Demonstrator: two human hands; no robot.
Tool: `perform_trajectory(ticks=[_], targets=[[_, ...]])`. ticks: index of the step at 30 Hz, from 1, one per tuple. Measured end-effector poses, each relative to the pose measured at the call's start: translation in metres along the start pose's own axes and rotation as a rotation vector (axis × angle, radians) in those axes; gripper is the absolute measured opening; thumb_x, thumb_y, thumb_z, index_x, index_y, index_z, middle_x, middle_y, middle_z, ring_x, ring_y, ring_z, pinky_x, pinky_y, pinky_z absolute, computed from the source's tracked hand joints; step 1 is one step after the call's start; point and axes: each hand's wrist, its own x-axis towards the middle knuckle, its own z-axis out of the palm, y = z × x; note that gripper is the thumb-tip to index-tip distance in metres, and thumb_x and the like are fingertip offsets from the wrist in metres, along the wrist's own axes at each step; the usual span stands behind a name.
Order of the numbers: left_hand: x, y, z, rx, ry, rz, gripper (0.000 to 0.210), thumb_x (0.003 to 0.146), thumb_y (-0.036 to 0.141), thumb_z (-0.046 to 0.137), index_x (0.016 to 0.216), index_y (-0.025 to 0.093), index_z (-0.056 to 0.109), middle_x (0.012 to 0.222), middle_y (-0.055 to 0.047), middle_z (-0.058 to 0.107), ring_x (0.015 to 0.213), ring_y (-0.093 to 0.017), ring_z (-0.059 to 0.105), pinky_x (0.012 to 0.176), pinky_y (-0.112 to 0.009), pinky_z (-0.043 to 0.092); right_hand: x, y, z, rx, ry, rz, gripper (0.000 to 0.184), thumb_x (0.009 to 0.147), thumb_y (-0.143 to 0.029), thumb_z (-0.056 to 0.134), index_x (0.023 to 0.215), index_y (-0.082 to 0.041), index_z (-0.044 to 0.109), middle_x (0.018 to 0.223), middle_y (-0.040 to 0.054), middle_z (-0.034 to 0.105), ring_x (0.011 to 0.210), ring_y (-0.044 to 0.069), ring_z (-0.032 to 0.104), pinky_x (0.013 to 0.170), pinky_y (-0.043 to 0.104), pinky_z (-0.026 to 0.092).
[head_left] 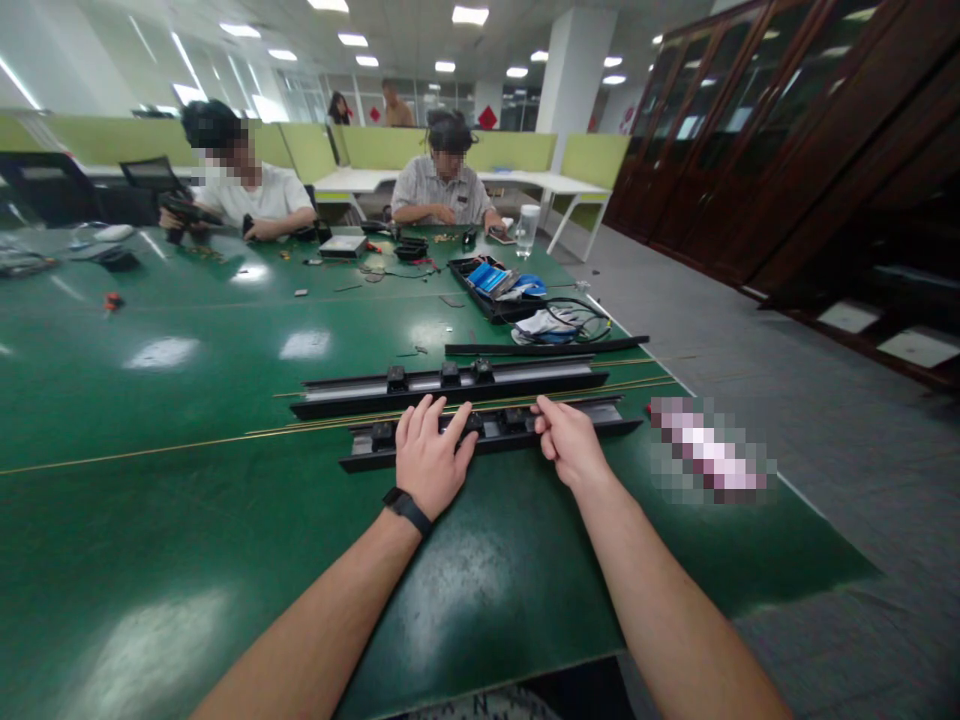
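Observation:
My left hand (435, 455), with a dark wristband, lies across the near black channel rail (367, 458). Its fingers are apart, their tips over thin brass rods (300, 425) that run along the rail's far side. A black block (474, 422) sits in the rail beside its thumb and index finger. At the same rail's right half, my right hand (570, 440) is closed, index finger and thumb together close to the rods. What they pinch is too small to make out. More black blocks (516, 418) sit in this channel. Behind it lies a similar rail (337, 400) with several blocks.
A black strip (547, 347) lies behind the rails. Farther back are gloves with a cable (551, 325) and a black tray (495, 308) of blue packs. A blurred pinkish object (709, 450) lies near the right edge. Two people sit across the green table (187, 560).

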Motion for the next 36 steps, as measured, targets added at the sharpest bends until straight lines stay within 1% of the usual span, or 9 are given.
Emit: perform_trajectory(ticks=[7,14,21,36], targets=[[0.0001,-0.0001,-0.0003,-0.006,-0.005,0.001,0.043,0.096,0.043,0.053,0.138,0.033,0.058,0.143,-0.010,0.056,0.143,-0.031,0.040,0.119,-0.052,0.027,0.0016,0.0023,-0.0013,-0.001,-0.006,0.007,0.030,0.083,-0.040,0.072,0.079,-0.012,0.066,0.052,-0.0026,0.056,0.024,0.004,0.035,0.024,0.018,0.016],[-0.0004,-0.0002,-0.0005,0.002,-0.012,0.001,0.044,0.096,0.043,0.053,0.138,0.034,0.057,0.143,-0.010,0.056,0.143,-0.030,0.040,0.119,-0.052,0.026,0.0011,0.0017,-0.0008,-0.006,0.002,0.004,0.036,0.077,-0.046,0.077,0.078,-0.013,0.065,0.051,-0.0030,0.056,0.024,0.004,0.036,0.025,0.018,0.016],[0.0000,0.0008,-0.0005,-0.011,-0.003,0.002,0.043,0.095,0.042,0.054,0.137,0.033,0.058,0.143,-0.010,0.056,0.142,-0.030,0.040,0.119,-0.052,0.026,0.0009,0.0008,0.0001,0.000,0.005,0.012,0.033,0.080,-0.044,0.075,0.078,-0.013,0.065,0.051,-0.0028,0.056,0.024,0.004,0.036,0.025,0.018,0.016],[-0.0003,0.0010,-0.0013,0.004,-0.010,0.000,0.043,0.095,0.042,0.054,0.137,0.033,0.058,0.143,-0.009,0.056,0.143,-0.030,0.040,0.119,-0.052,0.026,-0.0006,0.0003,0.0012,-0.005,0.011,0.018,0.035,0.079,-0.046,0.075,0.078,-0.013,0.064,0.050,-0.0035,0.055,0.024,0.004,0.035,0.024,0.018,0.016]])
